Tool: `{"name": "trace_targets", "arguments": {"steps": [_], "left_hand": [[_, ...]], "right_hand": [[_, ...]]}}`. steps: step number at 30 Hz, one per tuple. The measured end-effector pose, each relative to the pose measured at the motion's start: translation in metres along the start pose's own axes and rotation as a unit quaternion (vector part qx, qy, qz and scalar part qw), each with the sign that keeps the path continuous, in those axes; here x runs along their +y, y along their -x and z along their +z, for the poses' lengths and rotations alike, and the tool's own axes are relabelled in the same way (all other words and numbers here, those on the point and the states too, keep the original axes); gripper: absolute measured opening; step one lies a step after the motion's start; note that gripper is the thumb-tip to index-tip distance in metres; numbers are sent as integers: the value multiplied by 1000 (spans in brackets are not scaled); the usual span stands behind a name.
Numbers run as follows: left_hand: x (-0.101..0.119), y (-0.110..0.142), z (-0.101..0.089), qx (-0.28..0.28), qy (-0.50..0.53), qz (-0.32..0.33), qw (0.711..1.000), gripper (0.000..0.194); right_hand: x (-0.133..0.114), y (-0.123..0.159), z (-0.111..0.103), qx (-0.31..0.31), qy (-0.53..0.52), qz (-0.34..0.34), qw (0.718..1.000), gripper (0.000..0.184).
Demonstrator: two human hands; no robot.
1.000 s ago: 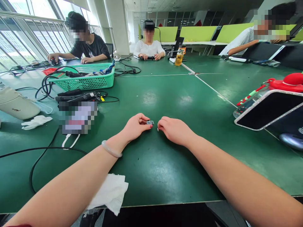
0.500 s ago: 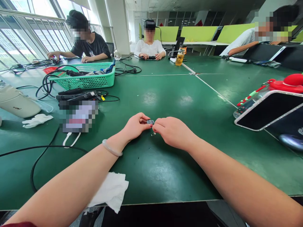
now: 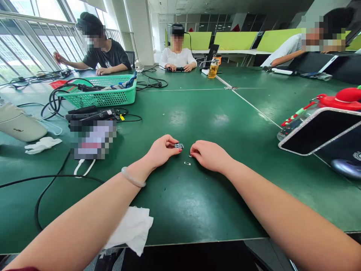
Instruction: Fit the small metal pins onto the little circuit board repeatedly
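Rightward, away from the patterned piece, is where your right grip has moved since half a second ago, when its fingers were up against it; the pale strip that hung just below those fingers now lies by itself on the surface. Your left grip has hardly shifted.

You have that left grip closed on the patterned piece, pinched between thumb and fingers near the middle of the frame, its black-and-white end poking out toward the right. Your right grip is curled low over the surface just beside it, with a tiny pale bit at its fingertips; you may be pinching it or only touching it, and I cannot tell which. The pale strip sits just below the gap between your two hands.

As far as I can judge, you are partway through: the strip is set down and loose, while the patterned piece is in hand and apart from both pale parts. The handling of the tiny bit looks unfinished. Whether anything is already fitted inside the patterned piece is too small to see, so I can't say how much is left. Your crumpled tissue, at the lower left of centre, appears to play no part.
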State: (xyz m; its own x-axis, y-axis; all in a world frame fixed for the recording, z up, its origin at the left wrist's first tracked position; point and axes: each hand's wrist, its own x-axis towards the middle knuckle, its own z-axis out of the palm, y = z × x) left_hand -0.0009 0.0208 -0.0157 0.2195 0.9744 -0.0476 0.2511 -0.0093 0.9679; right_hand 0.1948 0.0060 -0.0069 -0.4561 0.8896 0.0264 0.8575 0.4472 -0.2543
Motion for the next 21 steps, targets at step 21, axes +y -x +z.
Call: {"name": "trace_targets", "arguments": {"steps": [21], "left_hand": [[1,1,1,-9,-21,12,1000,30]], "right_hand": [[4,-7,10,38,66,-31,997,16]]}}
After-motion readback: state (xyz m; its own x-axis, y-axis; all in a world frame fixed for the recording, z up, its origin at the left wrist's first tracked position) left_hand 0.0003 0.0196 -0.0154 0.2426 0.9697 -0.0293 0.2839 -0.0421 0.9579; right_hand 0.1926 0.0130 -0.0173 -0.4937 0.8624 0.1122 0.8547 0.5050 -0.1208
